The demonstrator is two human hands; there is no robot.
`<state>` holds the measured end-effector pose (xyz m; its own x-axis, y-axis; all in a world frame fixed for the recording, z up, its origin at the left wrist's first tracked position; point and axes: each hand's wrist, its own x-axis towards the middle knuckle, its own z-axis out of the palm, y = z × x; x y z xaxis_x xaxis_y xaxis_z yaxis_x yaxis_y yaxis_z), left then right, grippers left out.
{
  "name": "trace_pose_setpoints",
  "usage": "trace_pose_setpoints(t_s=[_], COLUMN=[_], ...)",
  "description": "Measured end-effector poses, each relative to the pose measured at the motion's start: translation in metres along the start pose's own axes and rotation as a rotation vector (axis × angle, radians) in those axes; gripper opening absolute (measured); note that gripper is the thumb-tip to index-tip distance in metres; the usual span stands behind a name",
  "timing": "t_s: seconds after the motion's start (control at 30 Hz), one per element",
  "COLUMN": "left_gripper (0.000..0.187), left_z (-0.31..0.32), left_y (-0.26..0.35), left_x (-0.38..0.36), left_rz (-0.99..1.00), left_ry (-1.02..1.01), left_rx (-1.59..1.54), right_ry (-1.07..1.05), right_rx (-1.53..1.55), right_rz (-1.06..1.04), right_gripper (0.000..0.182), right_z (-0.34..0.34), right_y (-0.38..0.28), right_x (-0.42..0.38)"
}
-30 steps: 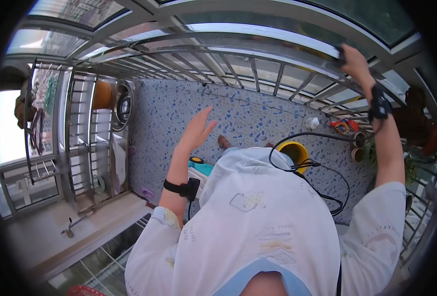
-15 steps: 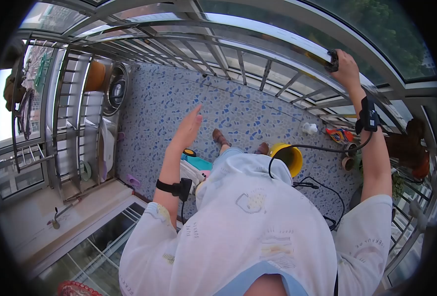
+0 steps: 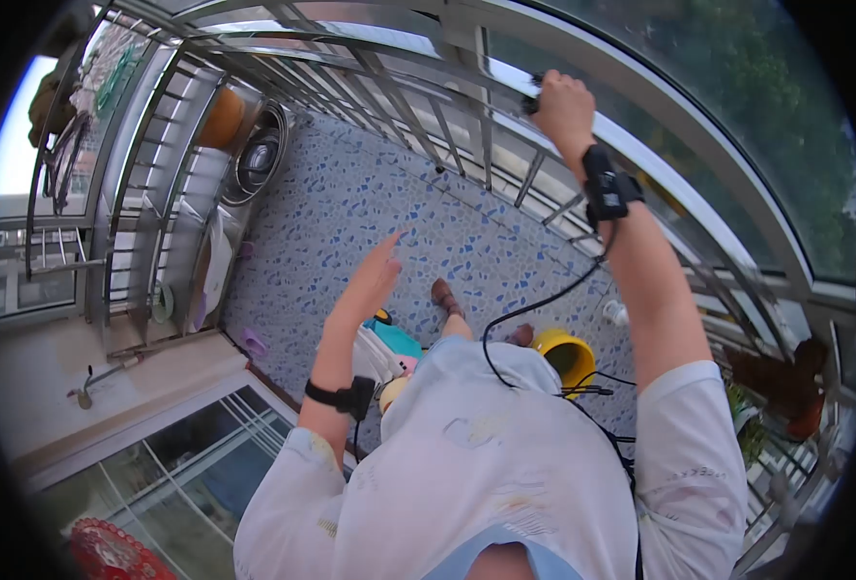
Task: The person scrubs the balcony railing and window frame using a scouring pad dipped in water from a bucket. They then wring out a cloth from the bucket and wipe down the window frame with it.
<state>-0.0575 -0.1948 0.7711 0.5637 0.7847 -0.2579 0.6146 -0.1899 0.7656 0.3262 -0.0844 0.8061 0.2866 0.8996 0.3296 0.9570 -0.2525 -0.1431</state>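
My right hand is closed round a dark, bristly-looking cloth or scrubber, which touches the top of the metal railing beside the window. Most of the dark item is hidden under my fingers. My left hand hangs in the air over the speckled blue floor, fingers stretched out, holding nothing. Both wrists carry black strapped devices, and a black cable runs from the right one.
A yellow bucket stands by my feet, near a white item. Racks with a steel basin and an orange-brown pot line the left side. Potted plants are at the right. A purple slipper lies left.
My right hand has moved left along the railing with the dark item. The view has shifted and turned slightly. My left hand remains raised with its fingers extended.
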Motion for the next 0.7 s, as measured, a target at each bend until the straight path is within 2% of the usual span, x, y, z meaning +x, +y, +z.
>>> trace_pose_setpoints(t_s=[0.13,0.33,0.47,0.57,0.7], left_gripper=[0.056,0.056,0.058,0.059,0.059], left_z=[-0.028,-0.058,-0.069,-0.094,-0.125], left_y=[-0.037,-0.084,-0.131,-0.136,-0.140], left_x=[-0.033,-0.056,-0.050,-0.031,-0.010], left_rz=[-0.131,-0.347,-0.326,-0.328,-0.228], left_ry=[0.074,0.196,0.262,0.234,0.198], left_rx=[-0.075,-0.197,-0.271,-0.264,-0.148], right_ry=[-0.039,-0.096,-0.148,-0.186,-0.163], right_rx=[0.009,0.008,-0.017,-0.041,-0.083], right_rz=[-0.037,-0.021,-0.027,-0.029,0.000], right_gripper=[0.023,0.026,0.031,0.038,0.042], right_z=[0.030,0.068,0.082,0.083,0.089], right_y=[-0.079,-0.168,-0.210,-0.236,-0.262], right_x=[0.053,0.114,0.146,0.161,0.169])
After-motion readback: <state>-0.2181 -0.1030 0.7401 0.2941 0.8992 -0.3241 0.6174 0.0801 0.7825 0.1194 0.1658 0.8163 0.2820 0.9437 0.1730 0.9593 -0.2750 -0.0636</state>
